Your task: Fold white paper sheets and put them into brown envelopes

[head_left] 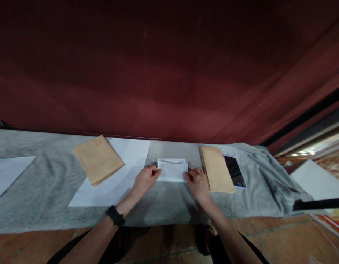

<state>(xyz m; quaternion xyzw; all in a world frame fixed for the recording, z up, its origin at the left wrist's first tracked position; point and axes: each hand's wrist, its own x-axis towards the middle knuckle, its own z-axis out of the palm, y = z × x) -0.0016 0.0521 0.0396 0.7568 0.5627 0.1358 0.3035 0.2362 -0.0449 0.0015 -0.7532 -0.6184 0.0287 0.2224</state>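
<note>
In front of me lies a folded sheet of white paper (172,172) on the grey cloth, its upper layer lifting slightly along the far edge. My left hand (147,176) pinches the paper's left edge between thumb and curled fingers. At the opposite edge my right hand (197,180) grips the paper the same way, its fingers curled. Just right of that hand sits a stack of brown envelopes (220,170). Left of my left hand, a second stack of brown envelopes (98,159) rests at an angle on flat white sheets (133,154).
A dark-screened phone (235,171) lies partly beside the right envelopes. Another white sheet (10,172) is at the far left of the grey cloth (54,198). A dark red curtain-like surface (169,91) rises behind. A black bar (319,204) juts in from the right.
</note>
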